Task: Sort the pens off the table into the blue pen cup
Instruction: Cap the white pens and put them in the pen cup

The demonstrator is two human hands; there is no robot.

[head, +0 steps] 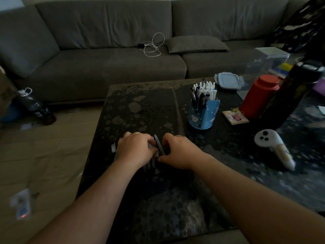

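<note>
Several pens lie bunched on the dark table, near its left front part. My left hand lies over the bunch with its fingers curled round the pens. My right hand pinches a grey pen that sticks up tilted between the two hands. One pale pen end shows left of my left hand. The blue pen cup stands upright to the right and farther back, holding several black and white pens.
A white game controller lies at the right. Behind the cup stand a red canister, a dark bottle, a clear box and a lidded container. A small clip tray sits beside the cup. A grey sofa is behind.
</note>
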